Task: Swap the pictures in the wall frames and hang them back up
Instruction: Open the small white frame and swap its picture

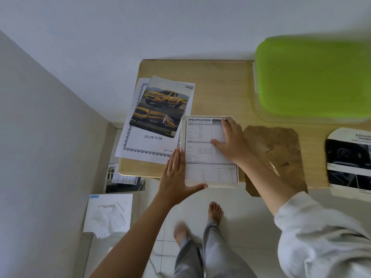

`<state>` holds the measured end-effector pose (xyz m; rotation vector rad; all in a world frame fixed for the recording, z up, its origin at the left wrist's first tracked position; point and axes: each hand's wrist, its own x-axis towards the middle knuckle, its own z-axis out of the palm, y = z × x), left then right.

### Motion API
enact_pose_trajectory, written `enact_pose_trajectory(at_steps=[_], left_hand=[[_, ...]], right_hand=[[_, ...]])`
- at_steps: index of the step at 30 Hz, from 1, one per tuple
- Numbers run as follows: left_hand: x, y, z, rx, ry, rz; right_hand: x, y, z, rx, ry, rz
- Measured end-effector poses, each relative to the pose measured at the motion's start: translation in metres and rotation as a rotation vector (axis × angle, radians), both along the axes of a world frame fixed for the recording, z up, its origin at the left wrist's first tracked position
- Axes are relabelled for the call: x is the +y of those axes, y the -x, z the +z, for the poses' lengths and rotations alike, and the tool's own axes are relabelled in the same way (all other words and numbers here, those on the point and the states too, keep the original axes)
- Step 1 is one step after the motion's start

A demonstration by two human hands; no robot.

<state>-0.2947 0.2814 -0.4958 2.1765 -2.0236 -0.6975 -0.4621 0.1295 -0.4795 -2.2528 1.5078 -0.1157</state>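
Observation:
A white picture frame [212,185] lies flat at the front edge of the wooden table [220,81], with a printed "SPECIFICATION" sheet [200,141] laid in it. My right hand [230,140] presses flat on the sheet's right side with straight fingers. My left hand [175,177] rests along the frame's left edge, thumb stretched under its near edge. To the left lie a yellow pickup-truck picture [163,106] and a white "21x29.7CM" insert sheet [148,145] beneath it. A brown backing board [281,155] lies right of the frame. A second frame with a dark car picture [349,161] lies at the far right.
A green plastic box [313,77] stands at the table's back right. On the floor to the left are a tissue box [108,213] and loose brochures [124,179]. White walls close in on the left and behind. My bare feet [214,210] stand on the tiled floor.

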Motion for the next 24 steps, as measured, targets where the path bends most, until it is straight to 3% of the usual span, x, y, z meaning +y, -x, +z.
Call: enact_pose_trajectory(at_steps=[24], left_hand=[[-0.001, 0.0, 0.0, 0.006, -0.01, 0.013]], right_hand=[[0.007, -0.003, -0.002, 0.067, -0.022, 0.006]])
